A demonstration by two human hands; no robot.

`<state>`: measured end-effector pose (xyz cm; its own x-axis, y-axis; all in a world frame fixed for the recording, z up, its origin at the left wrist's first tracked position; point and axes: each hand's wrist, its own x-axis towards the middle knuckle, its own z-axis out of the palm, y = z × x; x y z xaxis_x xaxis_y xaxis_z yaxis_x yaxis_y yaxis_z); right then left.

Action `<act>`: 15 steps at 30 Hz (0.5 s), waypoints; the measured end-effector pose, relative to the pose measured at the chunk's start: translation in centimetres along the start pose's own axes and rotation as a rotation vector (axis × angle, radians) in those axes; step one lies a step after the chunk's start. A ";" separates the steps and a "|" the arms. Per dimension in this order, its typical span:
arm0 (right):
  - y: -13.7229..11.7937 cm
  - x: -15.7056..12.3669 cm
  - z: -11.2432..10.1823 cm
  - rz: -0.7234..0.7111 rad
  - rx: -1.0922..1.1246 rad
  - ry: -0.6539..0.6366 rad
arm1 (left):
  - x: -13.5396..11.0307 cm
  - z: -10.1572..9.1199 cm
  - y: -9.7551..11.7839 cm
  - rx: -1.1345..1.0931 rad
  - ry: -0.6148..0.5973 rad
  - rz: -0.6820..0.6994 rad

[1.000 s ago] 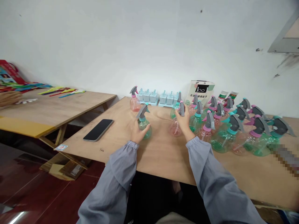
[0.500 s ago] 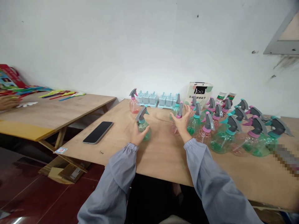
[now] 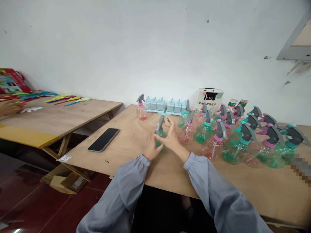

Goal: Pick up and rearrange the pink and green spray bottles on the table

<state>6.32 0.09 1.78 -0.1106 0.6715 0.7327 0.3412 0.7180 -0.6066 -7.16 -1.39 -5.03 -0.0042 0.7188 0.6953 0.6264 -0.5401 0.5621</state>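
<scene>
A green spray bottle (image 3: 160, 132) with a grey trigger head and turquoise collar is between my two hands, its body largely hidden by them. My left hand (image 3: 151, 148) wraps its left side, the fingers slightly blurred and the thumb across the front. From the right, my right hand (image 3: 171, 138) is curved around the same bottle, thumb over its front and forefinger raised. Just right of my right hand stands a pink spray bottle (image 3: 186, 133). Beside that one is another green spray bottle (image 3: 203, 132).
Several more pink and green spray bottles (image 3: 233, 150) crowd the table's right side. A lone pink one (image 3: 141, 112) stands at the back left near pale blue ice-pop moulds (image 3: 153, 104). A phone (image 3: 104, 139) lies left. Another person's hand (image 3: 9, 108) is at the neighbouring table.
The green spray bottle has moved right with my left hand. My right hand has come away from the pink spray bottle and moved left to the green one.
</scene>
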 end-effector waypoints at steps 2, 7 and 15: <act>0.1 0.6 0.6 0.060 0.069 -0.010 | -0.5 0.2 0.0 0.055 -0.069 0.055; 0.9 1.6 0.3 0.161 0.231 0.019 | 3.0 -3.2 -2.8 -0.041 -0.144 0.162; -0.5 1.4 -0.5 0.174 0.201 -0.021 | 17.4 -6.5 -10.9 0.046 0.337 -0.390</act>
<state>6.46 0.62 3.25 -0.0862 0.7904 0.6065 0.1646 0.6117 -0.7738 -19.12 14.10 3.85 -0.4903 0.6782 0.5473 0.5613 -0.2346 0.7936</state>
